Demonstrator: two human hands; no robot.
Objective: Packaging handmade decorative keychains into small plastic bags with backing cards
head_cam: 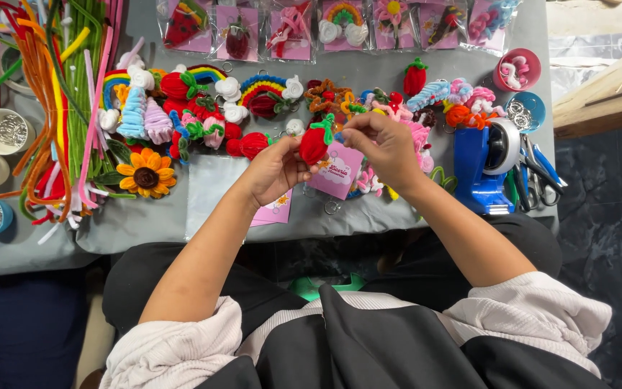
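head-worn view, looking steeply down, close over grey table (145,223)

Three white bowls (3,130), two hands (275,169)

Fuzzy red strawberry (314,145) with a green leafy top.
It is pinched upright between the left fingers (298,163), its green top touching the right fingers (348,127), just above a pink card (338,173).

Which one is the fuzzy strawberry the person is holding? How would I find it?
Look at the grey table, then at the two hands near its front edge. The left hand holds a red strawberry with a green leafy top, above a pink card. Other strawberries lie on the table; only this one is held up between fingers.
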